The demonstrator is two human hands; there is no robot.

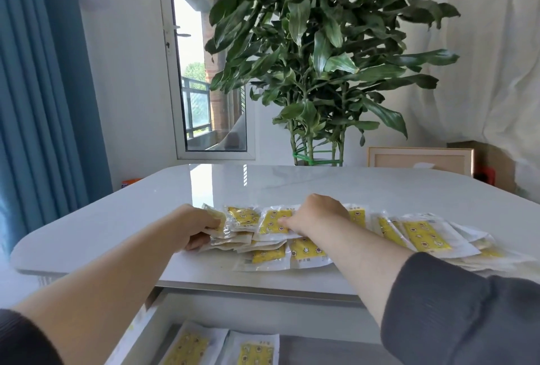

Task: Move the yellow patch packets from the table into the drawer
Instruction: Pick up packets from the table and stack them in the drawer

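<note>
Packets (pixel 321 236) lay spread on tabletop (pixel 146 204), two already in drawer (pixel 321 347); left hand (pixel 195 227) fingers clamped on stack, right hand (pixel 317 214) fingers pressing one; slick wrappers could slide off edge.

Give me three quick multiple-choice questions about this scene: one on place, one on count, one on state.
1. Where is the plant?
A. behind the table
B. in the drawer
C. on the packets

2. How many packets show in the drawer?
A. none
B. two
C. six

3. What is the left hand doing?
A. hanging free
B. gripping packets
C. closing the drawer

Answers:
1. A: it rises beyond the far edge of the table.
2. B: two yellow packets lie side by side.
3. B: its fingers close on a small stack at the row's left end.
</note>
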